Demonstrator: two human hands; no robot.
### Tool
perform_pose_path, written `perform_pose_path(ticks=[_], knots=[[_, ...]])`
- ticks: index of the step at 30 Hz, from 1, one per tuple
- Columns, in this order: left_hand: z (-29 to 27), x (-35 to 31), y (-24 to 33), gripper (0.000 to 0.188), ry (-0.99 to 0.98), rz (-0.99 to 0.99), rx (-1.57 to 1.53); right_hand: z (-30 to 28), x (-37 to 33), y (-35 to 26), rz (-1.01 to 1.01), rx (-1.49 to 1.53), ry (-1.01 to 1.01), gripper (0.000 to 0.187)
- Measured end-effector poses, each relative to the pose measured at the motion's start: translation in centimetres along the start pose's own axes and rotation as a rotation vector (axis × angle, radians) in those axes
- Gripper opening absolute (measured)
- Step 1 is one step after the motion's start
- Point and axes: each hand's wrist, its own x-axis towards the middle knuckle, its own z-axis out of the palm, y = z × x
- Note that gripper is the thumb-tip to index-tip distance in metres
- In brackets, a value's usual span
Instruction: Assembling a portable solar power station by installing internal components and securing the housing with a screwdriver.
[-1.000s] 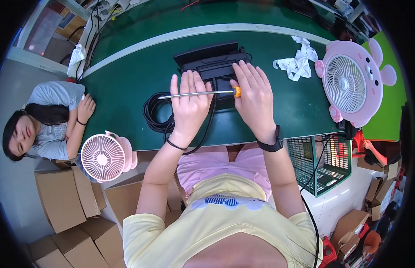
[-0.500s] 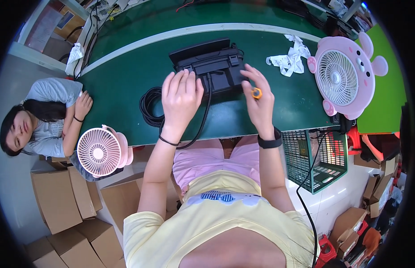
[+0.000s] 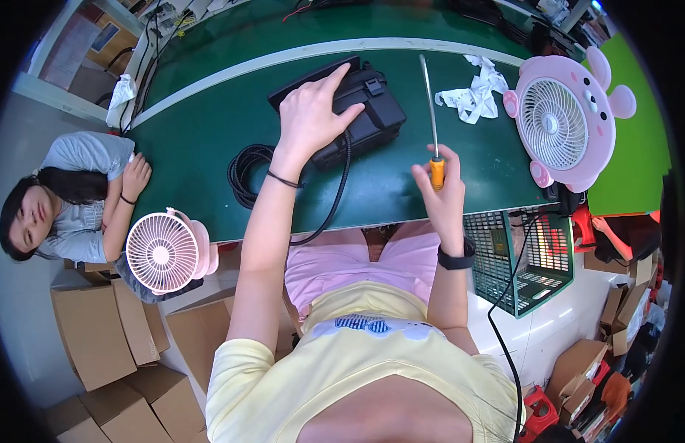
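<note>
A black plastic box-shaped device (image 3: 379,118) with clips and a raised flap stands at an angle on the green table. My left hand (image 3: 310,114) lies over its left part, index finger and thumb stretched apart across the flap and top; the other fingers are partly hidden. Off to the right of the device, my right hand (image 3: 443,188) is closed round the orange handle of a screwdriver (image 3: 430,111). The long metal shaft points away from me, apart from the device. A thick black cable (image 3: 335,203) runs from the device, and a coil of it (image 3: 243,177) lies on the left.
Crumpled white paper (image 3: 472,92) lies beyond the screwdriver. A pink animal-shaped fan (image 3: 553,122) stands at the right, a smaller pink fan (image 3: 162,251) at the left near a seated person (image 3: 84,196). A green crate (image 3: 523,258) sits below the table's right edge.
The device has turned anticlockwise. My left hand has moved up onto its flap, while my right hand has drawn back to the right, and the screwdriver now points away from me.
</note>
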Motion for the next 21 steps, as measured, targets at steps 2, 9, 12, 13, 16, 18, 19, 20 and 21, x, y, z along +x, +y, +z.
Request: perform_pose_path(ticks=[2, 9, 12, 13, 16, 18, 19, 20, 21], knots=[[0.0, -0.4, 0.0, 0.062, 0.069, -0.007, -0.057, 0.0, -0.9, 0.8, 0.020, 0.041, -0.015, 0.039], [0.9, -3.2, -1.5, 0.026, 0.296, -0.245, -0.172, -0.3, -3.4, 0.4, -0.225, -0.201, -0.066, 0.052], [0.9, -3.9, -1.9, 0.026, 0.266, -0.256, -0.277, -0.5, -3.1, -0.7, -0.306, -0.323, -0.064, 0.043], [1.1, -4.2, -1.9, 0.030, 0.274, -0.218, -0.270, -0.6, -3.0, -0.8, -0.382, -0.388, -0.056, 0.038], [1.4, -5.0, -1.8, 0.046, 0.292, -0.299, -0.457, -0.8, -3.0, -1.6, -0.381, -0.431, -0.015, 0.032], [1.9, -5.5, -2.0, 0.061, 0.296, -0.284, -0.511, -0.7, -3.1, -1.8, -0.386, -0.445, -0.009, 0.032], [1.8, -5.8, -1.3, 0.061, 0.341, -0.317, -0.531, -0.6, -3.2, -1.8, -0.391, -0.461, -0.002, 0.032], [1.7, -6.0, -0.9, 0.062, 0.387, -0.351, -0.550, -0.6, -3.3, -1.9, -0.390, -0.462, -0.001, 0.032], [1.9, -6.1, -1.0, 0.062, 0.387, -0.350, -0.552, -0.5, -3.4, -2.1, -0.371, -0.456, 0.002, 0.032]])
